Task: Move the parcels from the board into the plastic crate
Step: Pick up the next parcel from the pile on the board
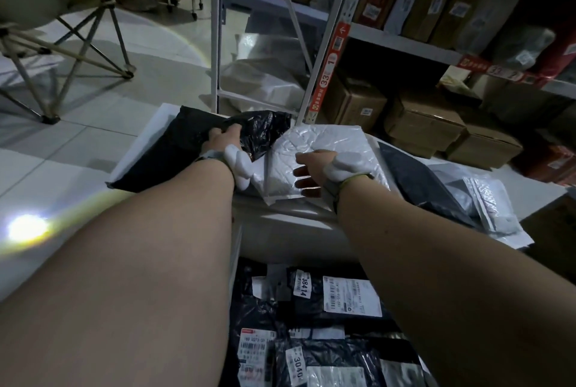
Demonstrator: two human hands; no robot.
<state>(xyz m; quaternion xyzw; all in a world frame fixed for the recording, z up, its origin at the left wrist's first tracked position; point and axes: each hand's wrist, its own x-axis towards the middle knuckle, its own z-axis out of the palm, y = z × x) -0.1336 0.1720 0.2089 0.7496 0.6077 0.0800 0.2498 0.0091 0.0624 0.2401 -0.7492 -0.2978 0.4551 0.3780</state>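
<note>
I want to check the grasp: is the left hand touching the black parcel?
Touching. The head view shows the left hand with fingers curled into the crinkled black parcel.

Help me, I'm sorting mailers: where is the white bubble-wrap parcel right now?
In the head view, the white bubble-wrap parcel lies on the white board, centre-right, under the right hand, between the crinkled black plastic parcel gripped by the left hand and a dark flat parcel.
</note>
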